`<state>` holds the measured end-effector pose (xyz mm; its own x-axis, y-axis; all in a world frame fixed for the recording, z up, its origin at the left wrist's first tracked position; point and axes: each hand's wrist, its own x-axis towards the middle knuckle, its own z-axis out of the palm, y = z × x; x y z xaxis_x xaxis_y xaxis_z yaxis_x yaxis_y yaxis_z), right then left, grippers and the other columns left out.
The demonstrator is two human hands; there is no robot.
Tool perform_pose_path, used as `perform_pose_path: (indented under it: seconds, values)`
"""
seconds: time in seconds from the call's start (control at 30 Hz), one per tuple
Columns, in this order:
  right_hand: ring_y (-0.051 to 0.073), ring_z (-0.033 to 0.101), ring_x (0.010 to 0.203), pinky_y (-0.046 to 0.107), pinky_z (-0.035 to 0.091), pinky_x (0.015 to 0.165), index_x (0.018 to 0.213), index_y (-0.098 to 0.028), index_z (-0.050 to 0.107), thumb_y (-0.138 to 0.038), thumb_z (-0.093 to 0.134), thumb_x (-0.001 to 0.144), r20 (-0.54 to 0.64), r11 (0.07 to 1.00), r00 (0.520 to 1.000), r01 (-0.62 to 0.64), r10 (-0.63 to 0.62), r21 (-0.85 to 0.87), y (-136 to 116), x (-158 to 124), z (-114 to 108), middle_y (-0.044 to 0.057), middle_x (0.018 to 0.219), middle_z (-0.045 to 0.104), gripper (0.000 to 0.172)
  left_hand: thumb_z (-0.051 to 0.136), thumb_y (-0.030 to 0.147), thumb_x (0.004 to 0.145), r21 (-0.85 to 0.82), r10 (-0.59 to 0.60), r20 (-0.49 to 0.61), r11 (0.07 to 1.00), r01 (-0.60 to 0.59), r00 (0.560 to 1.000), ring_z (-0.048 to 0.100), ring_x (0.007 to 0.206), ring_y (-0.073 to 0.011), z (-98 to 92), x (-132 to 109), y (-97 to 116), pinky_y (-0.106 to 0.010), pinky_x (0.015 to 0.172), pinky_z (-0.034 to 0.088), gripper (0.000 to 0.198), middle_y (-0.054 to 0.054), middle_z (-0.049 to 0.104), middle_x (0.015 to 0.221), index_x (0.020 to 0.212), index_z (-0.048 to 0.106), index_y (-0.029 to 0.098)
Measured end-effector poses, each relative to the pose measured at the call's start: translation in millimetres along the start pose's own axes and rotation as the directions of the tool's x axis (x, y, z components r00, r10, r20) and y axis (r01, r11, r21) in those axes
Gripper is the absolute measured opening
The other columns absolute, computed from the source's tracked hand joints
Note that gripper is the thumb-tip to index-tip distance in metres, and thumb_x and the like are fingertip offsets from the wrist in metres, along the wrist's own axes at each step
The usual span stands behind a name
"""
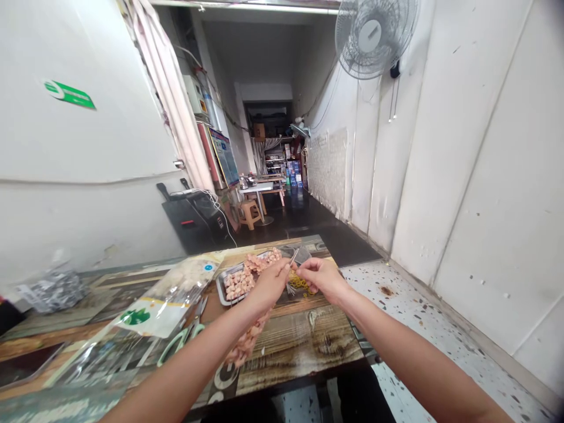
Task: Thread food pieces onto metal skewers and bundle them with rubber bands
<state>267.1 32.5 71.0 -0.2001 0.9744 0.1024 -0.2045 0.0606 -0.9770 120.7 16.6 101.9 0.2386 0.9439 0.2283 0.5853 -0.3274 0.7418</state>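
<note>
Pink pieces (238,284): lay in a metal tray (220,286) on the table (304,335).
Left hand (273,285): its fingers pinched thin sticks (294,255).
Right hand (324,276): fingertips drawn narrow, near the left's; whether they held anything, I could not tell.
Yellow bands (301,282): lay near both hands.

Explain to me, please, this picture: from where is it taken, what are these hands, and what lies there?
No machine here: these are a person's bare hands, the left hand and right hand. A camera on the person's head looks forward and down.

On the wood-patterned table lie a tray of pinkish pieces, small yellow pieces, scissors and a plastic bag.

The left hand seems to hold a thin stick-like item, too small to name. Whether the right hand holds anything, I cannot tell.
</note>
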Motion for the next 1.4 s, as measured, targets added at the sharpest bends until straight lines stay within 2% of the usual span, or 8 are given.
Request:
perform_pose_path:
  seconds: [0.3, 0.57, 0.7, 0.87, 1.0, 1.2, 1.3, 1.4]
  values:
    - [0.004, 0.034, 0.037, 0.019, 0.025, 0.036, 0.068, -0.016, 0.057, -0.033, 0.07, 0.062, -0.073, 0.949, 0.996, 0.062, -0.042, 0.308, 8.0, -18.0, 23.3, -0.007, 0.046, 0.046, 0.022, 0.026, 0.029, 0.088, 0.253, 0.089, -0.075, 0.965, -0.067, 0.993, 0.052, 0.073, -0.0172, 9.5, 8.2, -2.7, -0.031, 0.07, 0.041, 0.026, -0.002, 0.055, 0.073, 0.073, 0.046, 0.02]
    - [0.007, 0.044, 0.065, 0.021, 0.037, 0.058, 0.075, -0.016, 0.062, -0.024, 0.072, 0.064, 0.198, 0.803, 0.969, -0.001, -0.146, 0.596, -3.2, -31.8, 6.5, 0.0, 0.078, 0.053, 0.017, 0.024, 0.033, 0.09, 0.269, 0.165, -0.085, 0.953, -0.137, 0.983, 0.054, 0.077, -0.0181, 8.0, 4.5, 6.7, -0.031, 0.072, 0.04, 0.03, -0.003, 0.057, 0.075, 0.076, 0.046, 0.02]
    - [0.005, 0.042, 0.055, 0.021, 0.034, 0.052, 0.077, -0.017, 0.058, -0.026, 0.065, 0.074, 0.315, 0.756, 0.936, -0.089, -0.16, 0.648, -2.1, -36.4, -0.2, -0.002, 0.076, 0.054, 0.012, 0.023, 0.032, 0.09, 0.296, 0.146, -0.079, 0.948, -0.117, 0.986, 0.051, 0.07, -0.0163, 9.5, 0.8, 15.2, -0.029, 0.067, 0.037, 0.029, -0.001, 0.055, 0.072, 0.073, 0.043, 0.021]
    - [0.003, 0.028, 0.032, 0.019, 0.026, 0.037, 0.088, -0.017, 0.059, -0.033, 0.059, 0.078, 0.496, 0.933, 0.868, -0.169, -0.011, 0.317, -1.0, -31.1, -6.2, -0.006, 0.052, 0.053, 0.019, 0.023, 0.031, 0.09, 0.365, 0.116, -0.058, 0.927, -0.087, 0.992, 0.047, 0.063, -0.0146, 8.8, -12.1, 21.2, -0.027, 0.06, 0.032, 0.028, 0.001, 0.05, 0.067, 0.071, 0.039, 0.021]
    - [0.003, 0.028, 0.025, 0.018, 0.019, 0.029, 0.075, -0.015, 0.059, -0.041, 0.063, 0.072, 0.447, 0.983, 0.882, -0.082, 0.147, -0.163, -14.7, -24.5, -9.6, -0.007, 0.041, 0.05, 0.026, 0.023, 0.028, 0.09, 0.359, 0.128, -0.052, 0.928, -0.101, 0.99, 0.047, 0.064, -0.0152, 4.4, -18.7, 17.8, -0.027, 0.06, 0.031, 0.025, 0.0, 0.052, 0.069, 0.075, 0.043, 0.021]
    - [0.007, 0.04, 0.037, 0.02, 0.025, 0.036, 0.083, -0.013, 0.062, -0.053, 0.069, 0.059, 0.174, 0.746, 0.985, 0.12, -0.005, -0.655, -62.8, -25.6, -28.8, -0.006, 0.045, 0.048, 0.047, 0.024, 0.027, 0.09, 0.358, 0.173, -0.038, 0.922, -0.148, 0.984, 0.05, 0.073, -0.0165, -10.0, -18.5, 13.4, -0.027, 0.068, 0.034, 0.025, 0.0, 0.055, 0.076, 0.079, 0.047, 0.022]
    - [0.012, 0.05, 0.051, 0.023, 0.03, 0.046, 0.083, -0.016, 0.064, -0.056, 0.07, 0.056, 0.22, 0.417, 0.956, 0.282, -0.192, -0.864, -85.3, -27.9, -30.9, -0.002, 0.056, 0.056, 0.049, 0.026, 0.024, 0.088, 0.413, 0.166, 0.029, 0.896, -0.164, 0.986, 0.049, 0.07, -0.0164, -9.7, -19.9, 16.9, -0.026, 0.065, 0.033, 0.023, 0.0, 0.053, 0.072, 0.076, 0.045, 0.022]
    - [0.018, 0.058, 0.064, 0.026, 0.034, 0.054, 0.085, -0.019, 0.065, -0.06, 0.067, 0.056, 0.307, 0.106, 0.928, 0.334, -0.21, -0.937, -96.6, -29.9, -23.1, 0.003, 0.069, 0.064, 0.049, 0.025, 0.023, 0.088, 0.47, 0.172, 0.061, 0.864, -0.18, 0.983, 0.047, 0.067, -0.0168, -6.2, -23.0, 23.4, -0.026, 0.061, 0.03, 0.023, 0.0, 0.051, 0.069, 0.075, 0.044, 0.022]
